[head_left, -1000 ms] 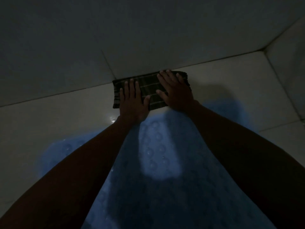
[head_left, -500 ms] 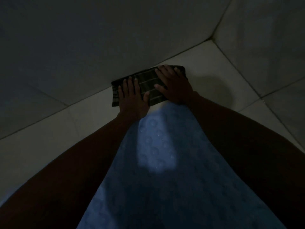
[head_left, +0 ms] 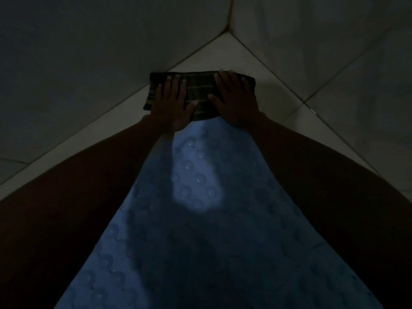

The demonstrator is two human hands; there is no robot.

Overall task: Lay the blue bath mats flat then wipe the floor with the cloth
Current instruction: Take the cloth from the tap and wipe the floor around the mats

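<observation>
A dark striped cloth (head_left: 200,92) lies folded on the pale tiled floor (head_left: 225,52), close to the corner of the room. My left hand (head_left: 171,103) presses flat on its left half, fingers straight. On its right half my right hand (head_left: 234,99) presses flat too, fingers spread. A blue bath mat (head_left: 200,219) with a raised circle pattern lies flat under my forearms and reaches up to the cloth's near edge. The scene is very dim.
Dark tiled walls (head_left: 89,52) rise on the left and right (head_left: 334,41) and meet in a corner just beyond the cloth. A strip of bare floor shows on both sides of the mat.
Both hands have pushed the cloth along the floor toward the corner of the room. The view has swung so the corner now sits straight ahead.
</observation>
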